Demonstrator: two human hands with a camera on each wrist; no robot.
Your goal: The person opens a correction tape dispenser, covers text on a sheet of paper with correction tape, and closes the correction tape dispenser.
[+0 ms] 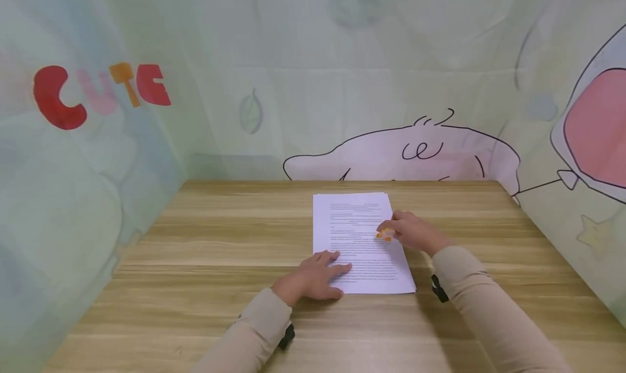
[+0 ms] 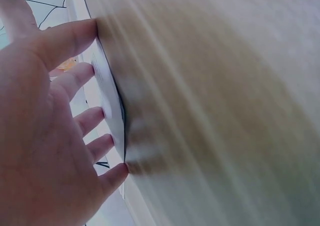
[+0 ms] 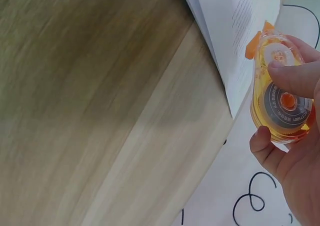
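Observation:
A stack of printed paper (image 1: 362, 259) lies on the wooden table. My left hand (image 1: 320, 276) rests with spread fingers on its lower left part; the left wrist view shows the same hand (image 2: 55, 116) with fingertips at the paper's edge (image 2: 107, 81). Over the right side of the top sheet, my right hand (image 1: 413, 231) holds a small orange and clear correction tape dispenser (image 1: 385, 234). In the right wrist view the dispenser (image 3: 282, 96) is gripped between thumb and fingers of the right hand (image 3: 300, 161), its orange tip near the printed sheet (image 3: 240, 41).
The wooden table (image 1: 220, 242) reaches back to a pale curtain (image 1: 220, 90) printed with cartoon drawings and red, pink and orange letters. Black straps sit at both wrists, below beige sleeves.

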